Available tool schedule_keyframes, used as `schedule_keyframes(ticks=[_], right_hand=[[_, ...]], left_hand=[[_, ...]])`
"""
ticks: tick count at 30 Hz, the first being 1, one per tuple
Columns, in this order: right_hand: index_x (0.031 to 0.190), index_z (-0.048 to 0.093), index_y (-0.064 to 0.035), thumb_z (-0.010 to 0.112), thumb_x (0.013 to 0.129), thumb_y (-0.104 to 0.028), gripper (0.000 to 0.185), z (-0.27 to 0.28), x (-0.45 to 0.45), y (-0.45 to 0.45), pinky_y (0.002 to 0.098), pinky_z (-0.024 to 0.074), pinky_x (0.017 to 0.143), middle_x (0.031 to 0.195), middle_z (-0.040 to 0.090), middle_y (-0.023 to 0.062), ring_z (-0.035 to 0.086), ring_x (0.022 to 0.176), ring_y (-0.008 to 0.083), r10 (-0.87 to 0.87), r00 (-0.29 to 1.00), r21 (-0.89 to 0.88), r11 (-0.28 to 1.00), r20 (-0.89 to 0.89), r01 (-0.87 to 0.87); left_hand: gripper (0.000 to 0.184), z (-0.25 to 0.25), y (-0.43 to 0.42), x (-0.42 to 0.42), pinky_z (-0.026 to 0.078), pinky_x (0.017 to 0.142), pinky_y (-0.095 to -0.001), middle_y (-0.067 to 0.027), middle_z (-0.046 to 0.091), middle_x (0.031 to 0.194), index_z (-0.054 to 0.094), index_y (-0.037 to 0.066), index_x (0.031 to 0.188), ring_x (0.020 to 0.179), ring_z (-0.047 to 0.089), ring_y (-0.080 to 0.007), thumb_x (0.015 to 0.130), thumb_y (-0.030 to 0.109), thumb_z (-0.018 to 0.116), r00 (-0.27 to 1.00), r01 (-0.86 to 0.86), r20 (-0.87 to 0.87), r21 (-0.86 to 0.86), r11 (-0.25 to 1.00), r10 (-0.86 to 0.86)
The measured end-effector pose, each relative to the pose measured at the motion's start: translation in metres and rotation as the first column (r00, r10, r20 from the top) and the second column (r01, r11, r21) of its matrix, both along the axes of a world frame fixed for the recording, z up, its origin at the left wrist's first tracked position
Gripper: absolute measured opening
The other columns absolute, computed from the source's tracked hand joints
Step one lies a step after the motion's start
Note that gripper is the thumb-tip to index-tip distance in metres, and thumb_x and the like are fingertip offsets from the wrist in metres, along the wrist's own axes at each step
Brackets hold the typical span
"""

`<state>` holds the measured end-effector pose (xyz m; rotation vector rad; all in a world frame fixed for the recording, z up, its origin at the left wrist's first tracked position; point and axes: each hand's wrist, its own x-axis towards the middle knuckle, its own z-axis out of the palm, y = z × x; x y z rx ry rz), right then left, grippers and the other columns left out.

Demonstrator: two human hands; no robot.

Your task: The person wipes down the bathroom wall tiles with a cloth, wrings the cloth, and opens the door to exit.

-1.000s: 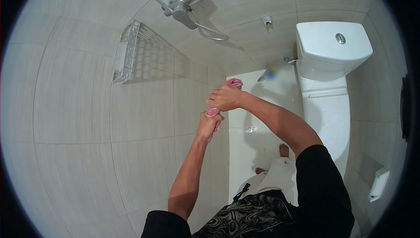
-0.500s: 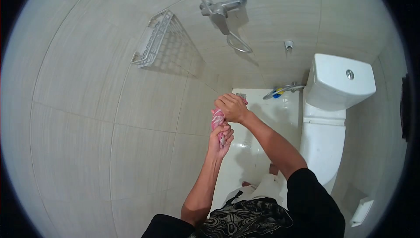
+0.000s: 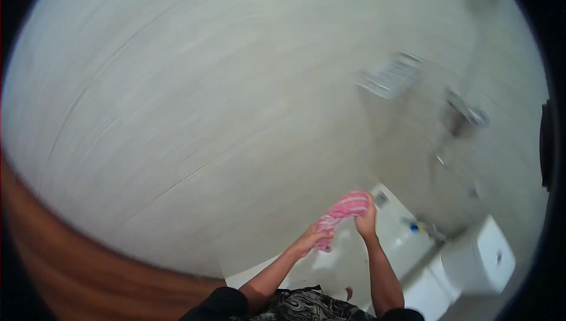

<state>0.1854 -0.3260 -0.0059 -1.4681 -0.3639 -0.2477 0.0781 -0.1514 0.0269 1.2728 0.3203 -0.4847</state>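
A pink cloth with pale stripes hangs between my two hands, loosely bunched and arched over the white floor. My left hand is closed round its lower left end, and a bit of cloth droops below the fingers. At the upper right end, my right hand grips the cloth. The fingers of that hand are partly hidden by the fabric, and the view is smeared by motion.
A wire rack and a shower tap are on the tiled walls. To the right stands a white toilet. A floor drain lies in the corner. Brown wood curves along the lower left.
The view has swung to the left, bringing the brown wood into sight. The cloth, tightly twisted before, is now looser and wider, and my hands are further apart.
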Motion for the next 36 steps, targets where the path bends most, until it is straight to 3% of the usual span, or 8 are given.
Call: schedule_keyframes(ticks=[4,11,20,22,25,29,33,36], right_hand=[[0.099,0.059,0.0012,0.06,0.078,-0.003,0.022,0.01,-0.026,0.091,0.0281,0.0476,0.077,0.09,0.064,0.0059,0.06,0.084,0.015,0.209,0.97,0.06,0.977,-0.127,-0.202],[0.083,0.06,0.002,0.062,0.08,-0.013,0.016,0.039,-0.105,0.262,0.0292,0.0417,0.055,0.068,0.053,0.0004,0.049,0.061,0.0124,0.701,0.692,0.168,0.714,-0.174,-0.68],[0.114,0.052,-0.0018,0.061,0.079,-0.008,0.037,0.028,-0.261,0.419,0.0247,0.0406,0.048,0.085,0.058,0.0031,0.053,0.062,0.0092,0.959,0.25,-0.189,0.223,-0.136,-0.956],[0.125,0.047,-0.0002,0.072,0.075,-0.006,0.056,0.049,-0.292,0.424,0.0322,0.0473,0.088,0.112,0.057,0.0094,0.057,0.1,0.0172,0.953,-0.183,0.046,-0.177,-0.242,-0.983],[0.135,0.044,-0.004,0.072,0.078,-0.01,0.064,0.075,-0.334,0.431,0.0314,0.0487,0.083,0.106,0.057,0.0095,0.058,0.096,0.0194,0.845,-0.525,0.099,-0.517,-0.098,-0.85],[0.132,0.051,-0.0041,0.074,0.081,-0.016,0.057,0.102,-0.343,0.451,0.0345,0.0432,0.096,0.116,0.056,0.0143,0.056,0.109,0.0225,0.783,-0.611,-0.469,-0.585,-0.114,-0.662],[0.118,0.059,-0.0039,0.07,0.085,-0.016,0.036,0.086,-0.348,0.466,0.0374,0.0346,0.106,0.134,0.048,0.0196,0.045,0.128,0.0285,0.716,-0.678,-0.571,-0.49,0.168,-0.658],[0.11,0.062,-0.005,0.07,0.086,-0.019,0.029,0.077,-0.356,0.476,0.0386,0.0339,0.106,0.143,0.041,0.021,0.04,0.133,0.0324,0.612,-0.782,-0.337,-0.716,0.118,-0.611]], left_hand=[[0.055,-0.003,0.071,-0.039,0.047,0.088,-0.0276,-0.0046,0.059,0.107,0.046,0.006,0.13,0.097,0.059,-0.0137,0.084,0.024,0.07,0.881,-0.419,0.237,-0.013,0.908,0.41],[0.07,-0.011,0.182,-0.149,0.035,0.102,-0.0314,-0.008,0.053,0.124,0.03,0.011,0.144,0.116,0.049,-0.0157,0.087,0.026,0.068,0.678,-0.674,0.444,0.059,0.736,0.586],[0.063,-0.028,0.217,-0.329,0.033,0.106,-0.0323,-0.0096,0.046,0.135,0.023,0.011,0.148,0.123,0.046,-0.0188,0.097,0.029,0.055,0.046,-0.999,0.455,0.004,0.049,0.889],[0.057,-0.034,0.208,-0.353,0.032,0.108,-0.0321,-0.0106,0.046,0.137,0.026,0.01,0.147,0.127,0.044,-0.0194,0.1,0.033,0.049,-0.157,-0.976,0.42,0.071,-0.205,0.894],[0.047,-0.054,0.199,-0.391,0.036,0.107,-0.0326,-0.0091,0.049,0.133,0.036,0.007,0.14,0.126,0.046,-0.0187,0.102,0.034,0.045,-0.435,-0.85,0.45,0.081,-0.52,0.78],[0.042,-0.039,0.192,-0.43,0.039,0.104,-0.0347,-0.0076,0.052,0.13,0.042,0.008,0.135,0.123,0.049,-0.0185,0.102,0.034,0.042,-0.75,-0.651,0.319,-0.204,-0.731,0.579],[0.048,0.003,0.184,-0.426,0.041,0.104,-0.038,-0.0078,0.05,0.135,0.041,0.01,0.137,0.125,0.049,-0.0207,0.101,0.041,0.042,-0.843,-0.533,0.354,-0.444,-0.72,0.406],[0.053,0.03,0.18,-0.393,0.043,0.101,-0.0386,-0.0062,0.05,0.136,0.041,0.011,0.139,0.122,0.051,-0.0207,0.1,0.047,0.041,-0.739,-0.672,0.41,-0.392,-0.628,0.535]])
